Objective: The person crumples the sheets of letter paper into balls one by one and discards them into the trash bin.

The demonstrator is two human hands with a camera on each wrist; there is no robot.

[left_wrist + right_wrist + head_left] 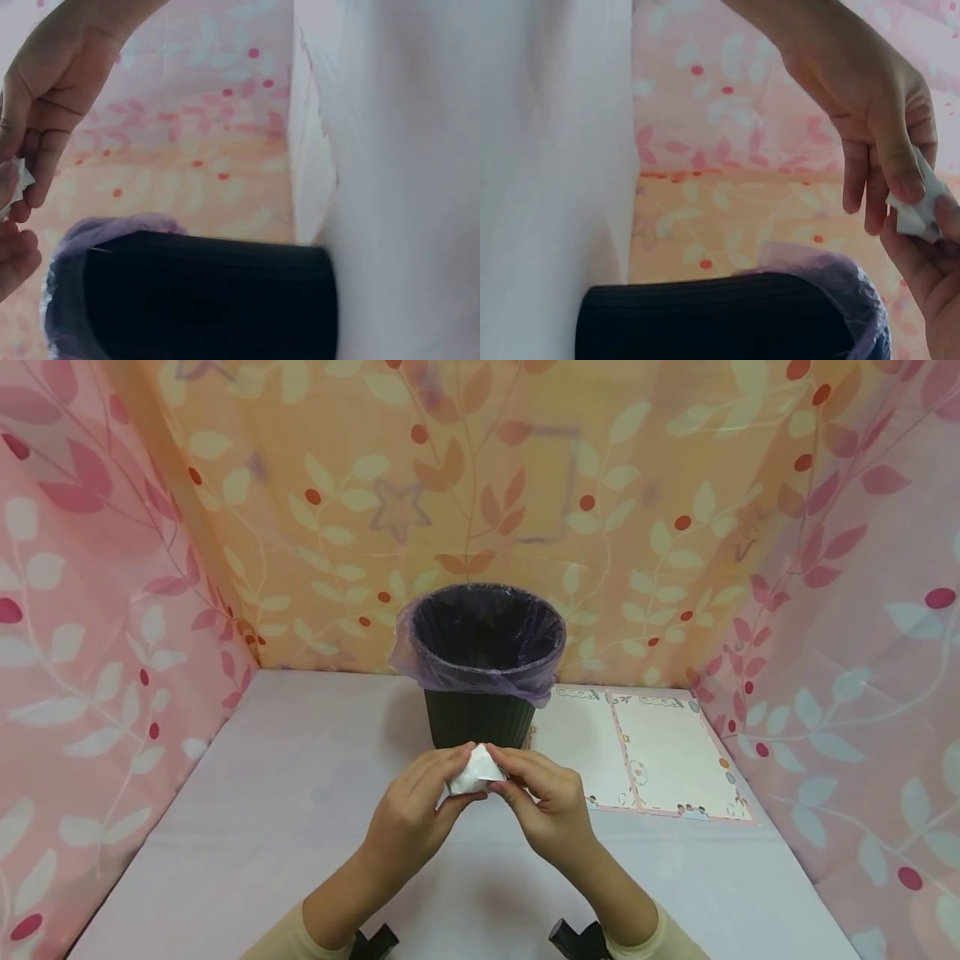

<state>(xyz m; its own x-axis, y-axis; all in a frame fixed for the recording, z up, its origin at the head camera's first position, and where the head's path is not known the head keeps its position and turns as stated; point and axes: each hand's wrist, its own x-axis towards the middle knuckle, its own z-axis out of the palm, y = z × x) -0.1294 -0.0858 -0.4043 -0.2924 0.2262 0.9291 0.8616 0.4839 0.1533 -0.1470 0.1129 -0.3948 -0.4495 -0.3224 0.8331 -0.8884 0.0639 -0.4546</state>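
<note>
A small crumpled piece of white paper (477, 770) is pinched between both hands, raised above the table in front of the bin. The left hand (411, 810) holds its left side with thumb and fingers; the right hand (551, 806) grips its right side. In the left wrist view the paper (21, 184) shows at the left edge between the fingertips. From the right wrist the crumpled paper (919, 199) appears at the right edge, with thumbs and fingers of both hands round it.
A dark bin (480, 718) with a purple liner bag (487, 680) stands just beyond the hands. Two white sheets with decorated borders (678, 760) lie on the table (247, 827) at the right. Patterned cloth (300, 527) hangs behind and on both sides.
</note>
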